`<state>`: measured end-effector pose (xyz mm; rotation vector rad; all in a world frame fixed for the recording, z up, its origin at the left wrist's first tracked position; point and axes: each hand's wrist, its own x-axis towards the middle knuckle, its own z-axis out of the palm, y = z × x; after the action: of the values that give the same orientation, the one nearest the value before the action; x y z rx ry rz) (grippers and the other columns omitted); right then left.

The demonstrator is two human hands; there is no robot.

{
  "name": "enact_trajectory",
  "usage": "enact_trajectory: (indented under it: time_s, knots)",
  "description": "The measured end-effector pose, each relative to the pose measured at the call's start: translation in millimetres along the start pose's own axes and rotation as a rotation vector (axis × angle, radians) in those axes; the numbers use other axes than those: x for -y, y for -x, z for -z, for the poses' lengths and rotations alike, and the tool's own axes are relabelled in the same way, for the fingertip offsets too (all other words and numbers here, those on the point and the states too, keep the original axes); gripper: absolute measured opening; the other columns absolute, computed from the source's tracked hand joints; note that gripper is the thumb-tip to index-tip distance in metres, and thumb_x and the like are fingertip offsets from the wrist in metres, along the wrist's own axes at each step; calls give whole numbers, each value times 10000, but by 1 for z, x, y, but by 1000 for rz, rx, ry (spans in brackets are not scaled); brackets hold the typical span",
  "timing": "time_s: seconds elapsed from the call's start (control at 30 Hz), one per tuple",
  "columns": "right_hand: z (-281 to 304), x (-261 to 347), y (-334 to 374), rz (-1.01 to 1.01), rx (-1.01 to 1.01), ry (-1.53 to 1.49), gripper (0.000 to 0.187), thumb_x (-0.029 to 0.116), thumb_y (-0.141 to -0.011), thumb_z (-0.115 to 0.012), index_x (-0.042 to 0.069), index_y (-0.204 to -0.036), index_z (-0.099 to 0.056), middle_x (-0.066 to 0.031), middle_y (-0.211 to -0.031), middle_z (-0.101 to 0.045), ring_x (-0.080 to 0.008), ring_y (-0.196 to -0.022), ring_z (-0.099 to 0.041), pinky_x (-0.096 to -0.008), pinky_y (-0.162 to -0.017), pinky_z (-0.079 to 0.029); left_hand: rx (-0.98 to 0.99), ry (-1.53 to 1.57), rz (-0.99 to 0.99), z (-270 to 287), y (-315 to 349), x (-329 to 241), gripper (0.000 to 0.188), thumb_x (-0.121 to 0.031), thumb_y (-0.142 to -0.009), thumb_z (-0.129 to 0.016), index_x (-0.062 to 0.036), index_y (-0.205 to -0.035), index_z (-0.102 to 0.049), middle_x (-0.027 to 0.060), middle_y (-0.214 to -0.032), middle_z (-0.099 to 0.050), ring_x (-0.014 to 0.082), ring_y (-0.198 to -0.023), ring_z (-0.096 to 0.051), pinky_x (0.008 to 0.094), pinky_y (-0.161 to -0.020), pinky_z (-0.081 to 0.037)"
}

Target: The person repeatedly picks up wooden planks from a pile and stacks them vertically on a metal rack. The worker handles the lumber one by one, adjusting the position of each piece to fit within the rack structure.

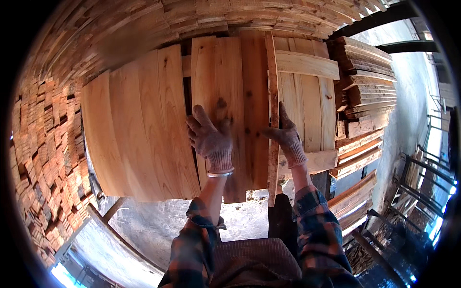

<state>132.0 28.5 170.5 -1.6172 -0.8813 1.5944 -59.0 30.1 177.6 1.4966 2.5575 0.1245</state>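
My left hand (212, 139), in a knitted work glove, has its fingers and thumb apart over a light wooden board (216, 62); I cannot tell whether it touches the wood. My right hand (288, 139), gloved too, grips a narrow-looking board (272, 86) that stands tilted up on its edge. The thumb lies on that board's left side and the fingers on its right. A darker reddish board (254, 72) with knots lies flat between my two hands. Further left, several wide pale boards (139, 120) lie side by side, with a dark gap beside my left hand.
Right of my right hand, pale boards (312, 110) lie beneath crosswise battens (307, 65). Stacks of planks (370, 81) stand beyond them. Tall piles of sawn wood (53, 153) rise at the left and along the far side. A concrete floor (144, 221) shows below the boards.
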Motion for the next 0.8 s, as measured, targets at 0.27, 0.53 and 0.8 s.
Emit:
enact_trajectory:
  time_s: [0.27, 0.53, 0.8]
  knots:
    - [3, -19, -5, 93, -2, -109, 983, -62, -690, -742, -35, -1468, -142, -139, -1322, -495, -158, -1039, -560, -269, -853, -511, 139, 278, 194, 12, -21, 9, 928, -496, -705, -721, -129, -1441, -291, 201, -1258, -524, 401, -1120, -531, 489, -915, -455]
    - [-17, -4, -5, 102, 1, -169, 925, -135, -688, -657, -36, -1466, -167, -152, -1213, -566, -146, -958, -579, -254, -758, -529, -241, 590, -269, 4, -5, 68, 712, -519, -854, -559, -121, -1418, -385, 196, -1254, -529, 369, -1133, -524, 430, -897, -462]
    - [-1, -19, -15, 221, -128, 116, 907, -2, -733, -734, 14, -1472, -208, -153, -1375, -454, -153, -988, -588, -292, -773, -533, -156, -42, -420, -8, -19, 122, 621, -509, -928, -403, -108, -1402, -413, 194, -1437, -372, 410, -1326, -329, 574, -1086, -201]
